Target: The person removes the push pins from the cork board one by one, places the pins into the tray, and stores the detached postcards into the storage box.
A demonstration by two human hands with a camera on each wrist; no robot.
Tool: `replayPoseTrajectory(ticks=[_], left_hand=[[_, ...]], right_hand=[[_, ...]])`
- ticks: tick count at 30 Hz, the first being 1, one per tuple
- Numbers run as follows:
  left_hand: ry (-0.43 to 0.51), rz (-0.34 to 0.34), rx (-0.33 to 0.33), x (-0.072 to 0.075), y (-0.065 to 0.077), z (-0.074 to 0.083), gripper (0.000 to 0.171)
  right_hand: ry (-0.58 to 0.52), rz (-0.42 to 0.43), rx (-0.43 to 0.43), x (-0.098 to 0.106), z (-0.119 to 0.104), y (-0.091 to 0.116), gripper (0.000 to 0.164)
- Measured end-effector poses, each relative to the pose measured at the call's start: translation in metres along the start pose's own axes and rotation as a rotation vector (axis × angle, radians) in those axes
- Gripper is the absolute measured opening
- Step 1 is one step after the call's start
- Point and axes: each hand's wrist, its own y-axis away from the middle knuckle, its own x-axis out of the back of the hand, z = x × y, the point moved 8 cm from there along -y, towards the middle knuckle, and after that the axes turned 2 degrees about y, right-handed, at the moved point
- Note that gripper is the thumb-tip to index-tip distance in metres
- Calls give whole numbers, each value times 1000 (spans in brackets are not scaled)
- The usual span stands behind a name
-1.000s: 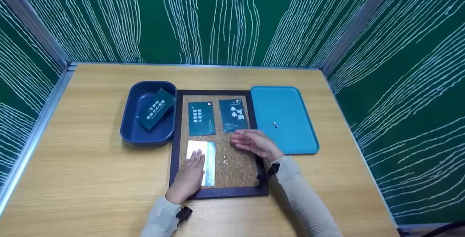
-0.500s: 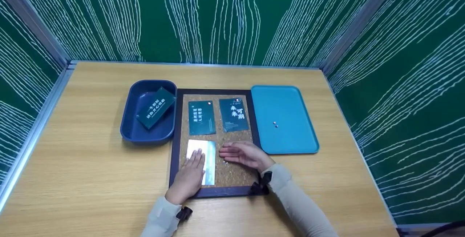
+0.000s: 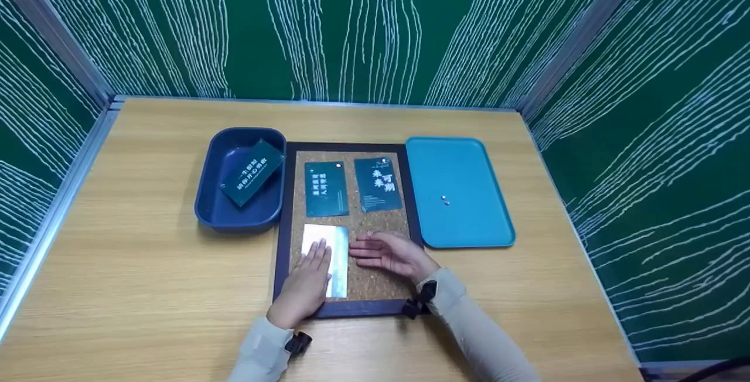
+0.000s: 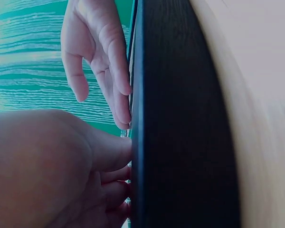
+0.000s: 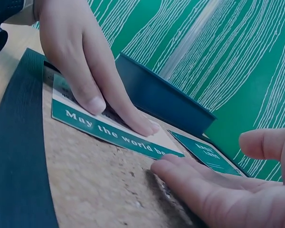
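Note:
My left hand (image 3: 304,282) lies with fingers stretched out, pressing a white-and-teal card (image 3: 338,270) onto the lower left of a cork board (image 3: 375,288). In the right wrist view the card (image 5: 76,116) reads "May the world be". Just right of the card, my right hand (image 3: 395,255) hovers low over the cork, fingers extended and thumb apart; its fingertips (image 5: 164,164) are right at the card's edge. Two green cards with white writing, the left card (image 3: 327,200) and the right card (image 3: 375,194), sit in the board's upper half, each with a small pin at its top.
Left of the board stands a dark blue basin (image 3: 220,218) with another green card (image 3: 253,174) leaning inside. To the right lies a turquoise tray (image 3: 463,165) holding a few tiny pins (image 3: 445,201). A dark frame (image 3: 363,310) borders the cork.
My right hand has moved down and left across the cork, from below the upper right card to beside the pressed card. The left hand has stayed put.

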Motion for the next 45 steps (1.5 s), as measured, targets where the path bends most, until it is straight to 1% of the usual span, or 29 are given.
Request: replayPoseTrajectory(ticks=[6, 9, 13, 21, 27, 28, 32, 36, 41, 45], left_hand=[[8, -29, 8, 0, -1, 0, 53], [6, -42, 9, -1, -1, -1, 53], [2, -37, 4, -1, 0, -1, 52], [6, -20, -4, 0, -1, -2, 53], [17, -28, 11, -3, -2, -4, 54], [17, -23, 6, -3, -2, -3, 54], [13, -13, -3, -2, -2, -2, 54], [5, -13, -3, -1, -2, -2, 54], [2, -17, 1, -2, -2, -3, 55], [-2, -12, 2, -2, -2, -3, 54]], right_hand=[[-17, -6, 0, -2, 2, 1, 49], [-37, 10, 9, -2, 3, 1, 49], [-51, 38, 15, -2, 5, 1, 47], [-32, 68, 25, -3, 4, 0, 46], [-32, 64, 23, -3, 4, 0, 45], [-27, 65, 24, -3, 4, -1, 44], [-14, 96, 26, -1, 4, -2, 40], [37, 135, 28, -2, 3, -4, 37], [188, 145, 61, -5, 0, -8, 36], [275, 141, 82, -7, -1, -9, 35]])
